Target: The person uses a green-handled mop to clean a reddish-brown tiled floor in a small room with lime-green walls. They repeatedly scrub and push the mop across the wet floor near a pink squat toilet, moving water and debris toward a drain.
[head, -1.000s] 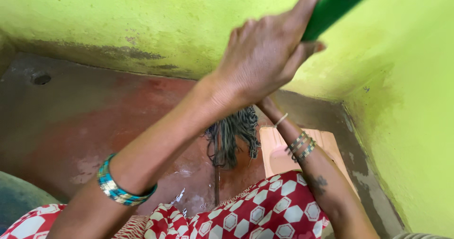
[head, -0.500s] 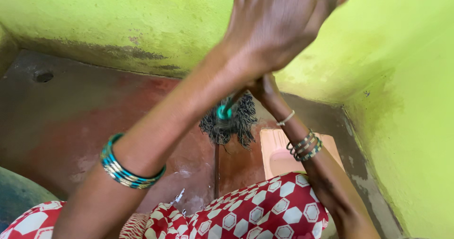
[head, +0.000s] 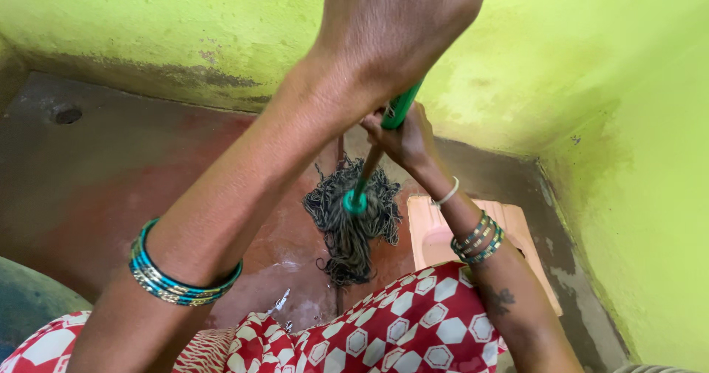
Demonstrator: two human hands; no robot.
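Observation:
A string mop with a green handle point(head: 399, 108) stands nearly upright over the wet red floor point(head: 111, 188). Its grey-green stringy head point(head: 351, 224) rests spread out on the floor near the corner. My left hand point(head: 395, 18) is close to the camera at the top, closed around the upper part of the handle, which it mostly hides. My right hand point(head: 405, 140) grips the handle lower down, just above the mop head. Both wrists wear bangles.
Lime green walls point(head: 591, 85) meet in a corner at the right, stained dark along the base. A round drain hole point(head: 66, 114) sits at far left. A pale orange slab point(head: 436, 244) lies right of the mop. My red-and-white patterned garment point(head: 399, 329) fills the bottom; a dark curved object point(head: 22, 303) is at lower left.
The handle has swung from slanting up-right to nearly upright. My left hand rose towards the camera. The mop head dropped and now lies spread on the floor.

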